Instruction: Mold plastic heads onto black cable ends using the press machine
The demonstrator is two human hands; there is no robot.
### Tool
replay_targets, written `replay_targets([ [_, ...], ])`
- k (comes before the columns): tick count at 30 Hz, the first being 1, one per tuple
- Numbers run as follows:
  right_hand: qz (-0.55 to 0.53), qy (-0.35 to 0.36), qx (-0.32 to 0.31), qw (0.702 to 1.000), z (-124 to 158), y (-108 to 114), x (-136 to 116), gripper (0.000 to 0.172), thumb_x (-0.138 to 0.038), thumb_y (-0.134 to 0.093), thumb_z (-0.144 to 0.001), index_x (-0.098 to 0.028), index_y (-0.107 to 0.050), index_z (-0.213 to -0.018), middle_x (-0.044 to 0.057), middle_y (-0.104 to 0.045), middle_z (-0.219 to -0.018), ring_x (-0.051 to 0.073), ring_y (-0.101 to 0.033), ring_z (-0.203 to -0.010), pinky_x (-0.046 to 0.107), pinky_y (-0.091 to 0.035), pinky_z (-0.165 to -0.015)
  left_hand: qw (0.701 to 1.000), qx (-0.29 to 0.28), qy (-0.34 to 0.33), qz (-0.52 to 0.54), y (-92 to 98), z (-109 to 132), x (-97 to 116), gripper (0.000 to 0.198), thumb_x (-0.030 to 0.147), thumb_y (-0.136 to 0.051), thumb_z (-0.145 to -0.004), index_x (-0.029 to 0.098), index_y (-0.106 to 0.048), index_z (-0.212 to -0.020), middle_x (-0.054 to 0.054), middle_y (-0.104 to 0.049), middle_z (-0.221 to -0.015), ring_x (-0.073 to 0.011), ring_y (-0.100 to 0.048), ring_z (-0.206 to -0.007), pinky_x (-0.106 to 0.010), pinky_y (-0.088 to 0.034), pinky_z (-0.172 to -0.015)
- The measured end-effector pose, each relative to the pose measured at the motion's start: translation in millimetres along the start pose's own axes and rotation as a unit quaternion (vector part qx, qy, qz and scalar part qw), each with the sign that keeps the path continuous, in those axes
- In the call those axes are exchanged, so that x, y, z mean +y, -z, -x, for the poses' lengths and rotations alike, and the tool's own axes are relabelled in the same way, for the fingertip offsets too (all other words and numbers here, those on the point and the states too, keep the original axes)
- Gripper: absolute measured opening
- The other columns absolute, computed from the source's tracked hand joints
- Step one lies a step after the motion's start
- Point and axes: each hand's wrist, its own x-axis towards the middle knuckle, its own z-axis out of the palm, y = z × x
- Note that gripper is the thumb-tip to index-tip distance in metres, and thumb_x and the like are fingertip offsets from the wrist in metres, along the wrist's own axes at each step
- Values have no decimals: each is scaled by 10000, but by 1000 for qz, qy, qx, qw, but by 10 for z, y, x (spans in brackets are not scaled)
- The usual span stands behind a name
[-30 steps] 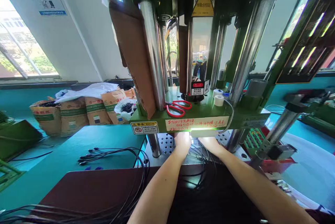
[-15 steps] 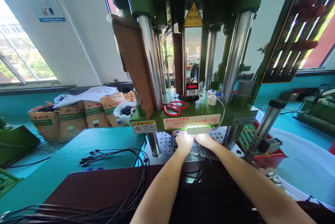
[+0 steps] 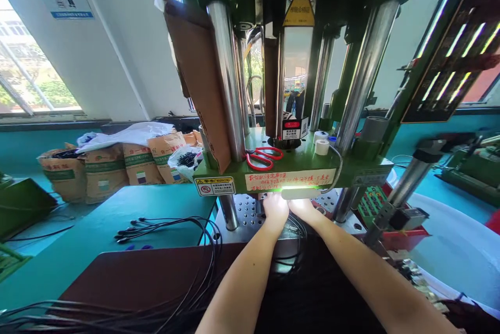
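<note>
Dark brown, a board (image 3: pixel 148 271) lies nearest on the left, with loose cable lengths (image 3: pixel 117 318) across its near edge. To its right, between the two forearms, a black cable bundle (image 3: pixel 300 240) hangs over the front of a perforated metal plate (image 3: pixel 248 214). Its long axis runs from the hands toward the wearer, then bends left at the lower end. The bundle's upper part sits to the right of the left hand (image 3: pixel 275 206) and to the left of the right hand (image 3: pixel 302 208); neither hand is clearly nearer. The hands are close together above the plate, under the front edge of a green press platen (image 3: pixel 219 171). Glare and a lit lamp (image 3: pixel 300 194) obscure the fingers: whether either hand is spread or pinching a cable cannot be told, nor can contact with the bundle be confirmed. A second cable bundle (image 3: pixel 156 227) rests on the teal table (image 3: pixel 167 201), well apart from the left hand. On the platen lie red-handled scissors (image 3: pixel 262 157). Paper sacks (image 3: pixel 103 172) stand by the far wall.
</note>
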Motion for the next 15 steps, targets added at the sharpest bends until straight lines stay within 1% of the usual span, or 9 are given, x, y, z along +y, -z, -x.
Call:
replay_targets([
  [2, 10, 9, -8, 1000, 18, 40, 15, 314, -213, -316, -920, -167, -620, -987, 88, -652, -962, 183, -583, -881, 371, -399, -862, 1000, 10, -15, -2, 32, 2, -10, 338, 232, -334, -859, 154, -663, -866, -114, -650, -843, -247, -554, -894, -368, -414, -787],
  [4, 21, 25, -16, 999, 71, 89, 50, 350, -216, -289, -918, -175, -632, -974, 100, -656, -967, 197, -578, -901, 359, -388, -871, 999, 20, -40, -3, 67, 34, -60, 325, 231, -333, -860, 153, -642, -924, -119, -643, -914, -251, -538, -944, -389, -385, -840],
  [7, 36, 56, -29, 997, 182, 142, 139, 309, -290, -366, -888, -164, -618, -1012, 109, -652, -990, 219, -570, -930, 353, -378, -880, 995, 21, -93, 1, 99, 109, -204, 302, 259, -355, -861, 167, -596, -1018, -101, -606, -1071, -228, -491, -1048, -365, -350, -909],
  [10, 45, 75, -42, 995, 251, 160, 222, 347, -360, -412, -861, -152, -588, -1076, 116, -646, -1012, 225, -569, -941, 342, -374, -881, 991, 6, -135, 5, 92, 152, -347, 307, 312, -361, -866, 187, -564, -1060, -70, -576, -1144, -201, -454, -1111, -336, -329, -946],
  [13, 47, 78, -52, 994, 233, 147, 240, 381, -387, -392, -866, -159, -569, -1115, 113, -645, -1026, 218, -572, -938, 328, -376, -872, 990, -17, -140, 2, 65, 136, -401, 343, 345, -329, -877, 184, -542, -1093, -78, -569, -1157, -204, -449, -1123, -345, -326, -947],
  [15, 46, 73, -57, 995, 189, 127, 220, 362, -364, -375, -874, -166, -585, -1092, 107, -651, -1016, 212, -577, -927, 317, -381, -861, 991, -34, -133, -2, 56, 106, -390, 361, 359, -318, -880, 182, -537, -1106, -85, -569, -1159, -210, -451, -1126, -350, -323, -947],
])
